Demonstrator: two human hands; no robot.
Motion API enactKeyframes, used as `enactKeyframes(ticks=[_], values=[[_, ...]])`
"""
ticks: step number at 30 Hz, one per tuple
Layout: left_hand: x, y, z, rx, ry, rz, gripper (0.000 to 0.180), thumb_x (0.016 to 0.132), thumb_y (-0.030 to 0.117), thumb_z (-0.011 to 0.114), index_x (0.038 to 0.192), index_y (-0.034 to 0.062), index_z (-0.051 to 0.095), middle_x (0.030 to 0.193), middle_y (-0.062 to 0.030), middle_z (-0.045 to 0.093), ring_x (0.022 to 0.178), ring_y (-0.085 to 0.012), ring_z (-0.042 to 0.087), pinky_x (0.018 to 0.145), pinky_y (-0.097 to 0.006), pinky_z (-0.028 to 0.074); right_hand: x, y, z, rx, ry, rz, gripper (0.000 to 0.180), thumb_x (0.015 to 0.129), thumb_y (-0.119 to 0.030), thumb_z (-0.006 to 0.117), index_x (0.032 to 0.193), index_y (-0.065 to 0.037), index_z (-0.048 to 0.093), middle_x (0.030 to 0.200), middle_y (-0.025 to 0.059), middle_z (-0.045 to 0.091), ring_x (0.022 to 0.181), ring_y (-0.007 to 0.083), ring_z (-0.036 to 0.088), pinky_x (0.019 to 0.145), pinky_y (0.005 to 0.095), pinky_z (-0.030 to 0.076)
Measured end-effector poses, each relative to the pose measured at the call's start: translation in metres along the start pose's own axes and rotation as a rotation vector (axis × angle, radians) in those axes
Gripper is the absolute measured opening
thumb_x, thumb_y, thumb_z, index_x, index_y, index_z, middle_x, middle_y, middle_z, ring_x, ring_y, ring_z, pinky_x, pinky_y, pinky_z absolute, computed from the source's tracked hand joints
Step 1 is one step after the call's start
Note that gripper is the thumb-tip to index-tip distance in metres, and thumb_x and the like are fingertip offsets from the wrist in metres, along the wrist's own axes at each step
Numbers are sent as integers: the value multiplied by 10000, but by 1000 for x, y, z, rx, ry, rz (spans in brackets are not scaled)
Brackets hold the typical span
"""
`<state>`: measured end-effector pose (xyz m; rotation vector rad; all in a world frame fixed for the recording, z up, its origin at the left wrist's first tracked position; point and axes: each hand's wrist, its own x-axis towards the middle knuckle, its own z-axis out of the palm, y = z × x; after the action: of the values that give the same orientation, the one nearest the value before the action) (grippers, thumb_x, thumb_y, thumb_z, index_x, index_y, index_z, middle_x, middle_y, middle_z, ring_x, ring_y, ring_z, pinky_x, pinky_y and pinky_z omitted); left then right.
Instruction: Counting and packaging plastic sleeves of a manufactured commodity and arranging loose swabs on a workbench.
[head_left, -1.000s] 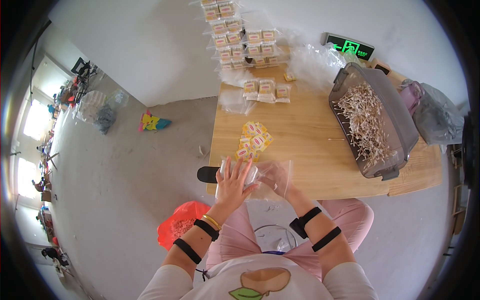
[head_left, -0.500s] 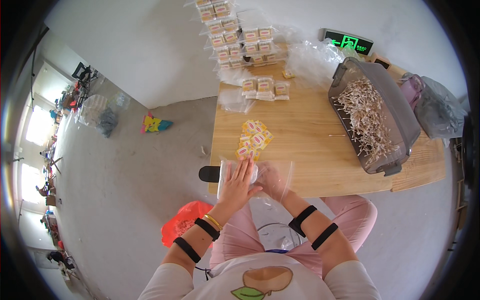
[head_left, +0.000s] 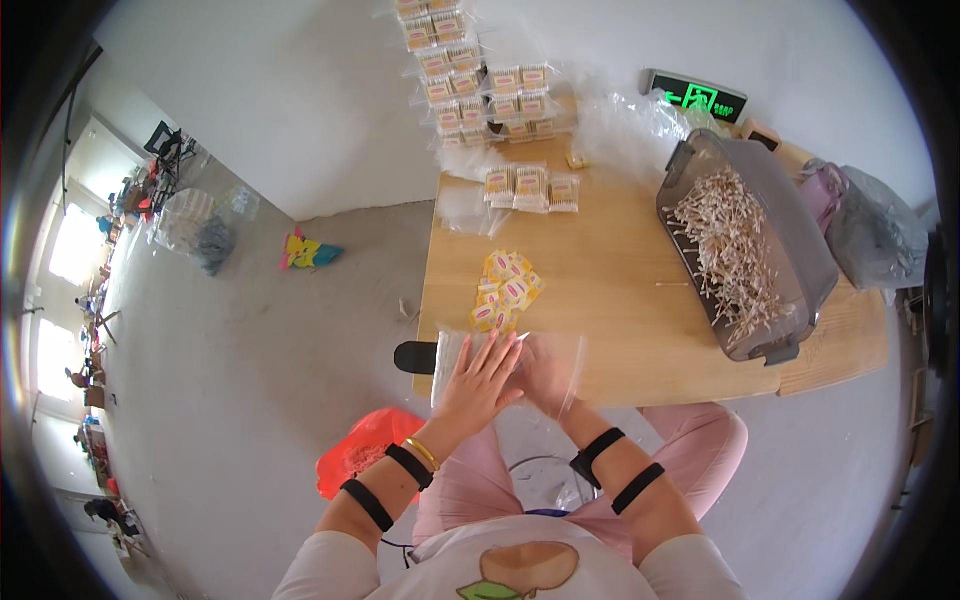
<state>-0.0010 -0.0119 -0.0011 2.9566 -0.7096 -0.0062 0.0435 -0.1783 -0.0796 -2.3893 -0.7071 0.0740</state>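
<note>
My left hand (head_left: 478,382) lies flat, fingers stretched out, on a clear plastic bag (head_left: 568,360) at the table's front edge. Within or beneath the bag's right part, my right hand (head_left: 546,374) shows through the film; its fingertips are hidden by the left hand. A black flat strip (head_left: 415,357) sticks out past the table edge to the left of the bag. Just beyond my left fingertips lies a loose pile of yellow-and-white printed cards (head_left: 510,290).
Small packs of cotton swabs (head_left: 530,188) lie farther back, with stacked bagged packs (head_left: 450,85) behind. At right stands a grey bin (head_left: 790,240) holding loose cotton swabs (head_left: 728,250). A single swab (head_left: 673,285) lies beside it. A red bag (head_left: 350,450) is on the floor.
My left hand has slid slightly right across the bag, covering a whitish patch that showed between the hands. The right hand stays about where it was in the bag area.
</note>
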Motion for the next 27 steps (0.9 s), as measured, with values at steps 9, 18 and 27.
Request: enactKeyframes(ticks=[9,18,27], values=[[2,3,-5,104,-34,4,723,965,500,539,1557,134,342,1630,8,289,1505,-349,216,1168,-690,159,-7,74,-63,852,-481,300,373,986,-275,642,1216,18,652,1199,159,685,1078,224,667,895,356,543],[6,7,-3,17,-55,-29,686,965,535,525,1527,159,409,1619,21,300,1494,-399,210,1115,-768,157,129,120,-174,622,110,414,235,972,-219,657,1000,12,682,809,48,692,746,109,644,654,265,519],[4,6,2,-54,-7,-49,696,951,566,535,1485,127,465,1630,-98,276,1498,-394,221,1120,-764,145,274,109,-89,168,362,562,609,802,-466,812,1093,34,621,924,122,711,827,180,675,679,312,540]])
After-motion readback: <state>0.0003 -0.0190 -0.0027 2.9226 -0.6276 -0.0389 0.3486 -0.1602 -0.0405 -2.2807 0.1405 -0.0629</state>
